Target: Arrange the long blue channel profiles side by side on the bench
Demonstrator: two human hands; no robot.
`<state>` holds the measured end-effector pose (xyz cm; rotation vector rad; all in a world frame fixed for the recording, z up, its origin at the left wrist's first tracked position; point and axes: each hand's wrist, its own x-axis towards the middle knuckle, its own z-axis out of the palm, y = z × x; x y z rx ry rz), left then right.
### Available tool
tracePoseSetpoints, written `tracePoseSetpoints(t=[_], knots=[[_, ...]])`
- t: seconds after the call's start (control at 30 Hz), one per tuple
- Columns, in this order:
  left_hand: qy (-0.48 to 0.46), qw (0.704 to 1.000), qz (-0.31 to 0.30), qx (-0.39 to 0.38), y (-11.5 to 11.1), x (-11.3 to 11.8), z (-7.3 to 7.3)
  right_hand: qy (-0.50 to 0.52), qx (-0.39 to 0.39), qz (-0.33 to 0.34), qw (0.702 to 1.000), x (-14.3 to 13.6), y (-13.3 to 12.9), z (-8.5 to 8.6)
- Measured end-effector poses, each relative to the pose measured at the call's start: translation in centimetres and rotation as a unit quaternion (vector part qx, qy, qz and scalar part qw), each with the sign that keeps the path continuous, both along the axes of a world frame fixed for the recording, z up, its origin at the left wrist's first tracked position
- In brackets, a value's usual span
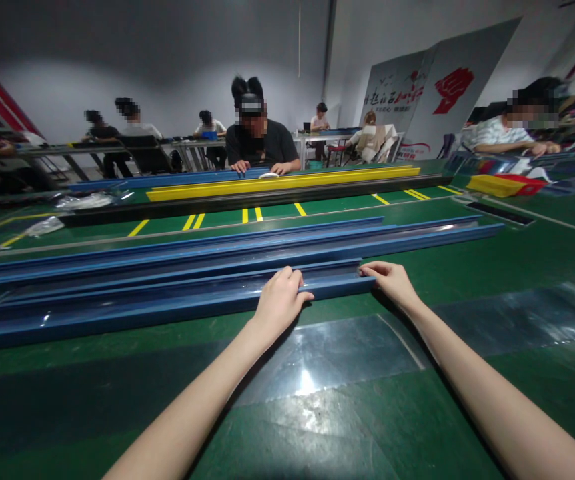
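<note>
A long blue U-shaped channel strip (167,309) lies on the green table, its right end near me. My left hand (281,297) is closed over its front wall, fingers inside and thumb on the outer side. At the channel's right end my right hand (390,280) is closed, its fingertips pressed together inside the end. Whatever is between those fingertips is too small to make out. A shiny clear film shows inside the channel. Just behind, two more blue channels (417,238) lie nearly parallel. Flat clear plastic film (337,353) is spread on the table beneath my forearms.
Farther back lie a black strip (247,198), a yellow channel (287,185) and another blue one. Across the table sits a co-worker (262,137) with both hands on the strips. To the right are a dark phone-like slab (500,214) and a yellow-and-red tray (505,187).
</note>
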<state>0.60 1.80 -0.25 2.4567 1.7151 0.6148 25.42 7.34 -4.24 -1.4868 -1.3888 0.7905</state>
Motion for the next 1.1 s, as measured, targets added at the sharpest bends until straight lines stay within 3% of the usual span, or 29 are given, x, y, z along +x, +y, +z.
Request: tracePoseSetpoints(t=[0.4, 0.57, 0.67, 0.73, 0.87, 0.97, 1.1], knots=[[0.079, 0.997, -0.010, 0.023, -0.4, 0.1, 0.6, -0.043, 0.003, -0.003, 0.999, 0.1, 0.1, 0.0], [0.075, 0.997, 0.001, 0.016, -0.3, 0.0, 0.5, -0.133, 0.083, -0.045, 0.987, -0.1, -0.5, 1.1], [0.080, 0.997, 0.007, 0.012, -0.2, -0.1, 0.4, -0.189, 0.157, -0.022, 0.969, -1.4, -1.7, 2.3], [0.108, 0.994, 0.004, 0.007, -0.2, -0.1, 0.4, -0.239, 0.207, 0.046, 0.948, -2.6, -2.7, 3.0], [0.157, 0.988, -0.002, 0.005, -0.3, -0.1, 0.5, -0.379, 0.243, 0.184, 0.874, -4.8, -4.4, 3.3], [0.170, 0.985, -0.004, -0.004, -0.3, -0.5, 0.8, -0.433, 0.248, 0.206, 0.842, -5.4, -4.7, 2.6], [0.174, 0.984, -0.016, -0.021, -0.3, -1.2, 1.4, -0.458, 0.242, 0.198, 0.832, -5.2, -4.3, 1.8]])
